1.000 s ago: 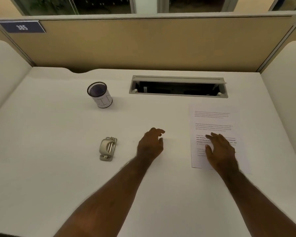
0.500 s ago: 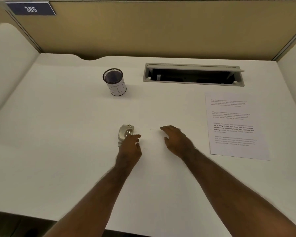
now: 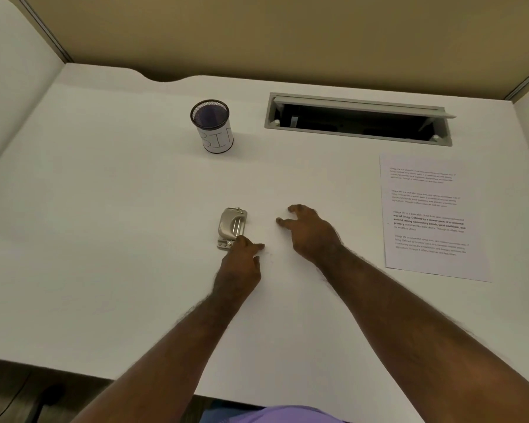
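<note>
A small silver metal hole punch (image 3: 231,228) lies on the white desk (image 3: 104,239) near the middle. My left hand (image 3: 242,261) touches its near end with the fingertips, the fingers loosely bent and not wrapped round it. My right hand (image 3: 309,230) hovers just right of the punch, fingers spread and slightly curled, holding nothing. A printed sheet of paper (image 3: 428,215) lies flat at the right of the desk, apart from both hands.
A black mesh cup (image 3: 213,126) with a white label stands at the back centre. An open grey cable hatch (image 3: 358,120) is set into the desk behind the paper. Tan partition walls (image 3: 287,35) enclose the desk at the back and sides.
My right hand left the paper and moved left to the middle of the desk. My left hand moved left to the hole punch and touches its near end. The view tilted down.
</note>
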A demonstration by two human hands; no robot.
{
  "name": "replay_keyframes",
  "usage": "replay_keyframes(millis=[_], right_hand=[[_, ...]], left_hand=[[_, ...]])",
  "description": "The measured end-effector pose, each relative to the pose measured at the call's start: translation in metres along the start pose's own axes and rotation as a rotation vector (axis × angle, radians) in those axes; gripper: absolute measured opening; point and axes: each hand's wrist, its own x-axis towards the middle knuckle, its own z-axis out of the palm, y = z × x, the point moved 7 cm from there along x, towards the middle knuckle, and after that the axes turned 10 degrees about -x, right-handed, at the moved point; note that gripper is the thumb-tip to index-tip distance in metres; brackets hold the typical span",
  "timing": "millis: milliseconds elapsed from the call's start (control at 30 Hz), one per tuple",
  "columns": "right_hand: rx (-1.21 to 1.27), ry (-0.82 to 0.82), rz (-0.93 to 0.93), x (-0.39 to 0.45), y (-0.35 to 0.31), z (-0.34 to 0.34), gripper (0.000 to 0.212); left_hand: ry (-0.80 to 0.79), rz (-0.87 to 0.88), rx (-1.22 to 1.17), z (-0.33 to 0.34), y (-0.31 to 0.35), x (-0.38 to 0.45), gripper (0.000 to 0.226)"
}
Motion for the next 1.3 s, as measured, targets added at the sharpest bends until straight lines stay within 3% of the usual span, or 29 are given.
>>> replay_keyframes(millis=[267, 433, 767, 1000, 1300], right_hand=[[-0.022, 0.063, -0.033, -0.020, -0.004, 0.010, 0.042], [0.011, 0.094, -0.037, -0.031, -0.006, 0.011, 0.033], [-0.122, 0.069, -0.023, -0.023, -0.017, 0.002, 0.023], [-0.238, 0.018, 0.011, -0.018, -0.025, -0.003, 0.016], [-0.246, -0.024, 0.091, -0.014, -0.024, -0.004, 0.009]], left_hand=[[-0.066, 0.018, 0.088, 0.012, 0.006, 0.003, 0.041], [-0.105, 0.036, 0.224, 0.014, 0.014, 0.010, 0.032], [-0.128, 0.237, 0.537, 0.010, 0.038, 0.016, 0.017], [-0.125, 0.249, 0.645, 0.008, 0.054, 0.016, 0.043], [-0.107, 0.290, 0.699, 0.006, 0.063, 0.016, 0.040]])
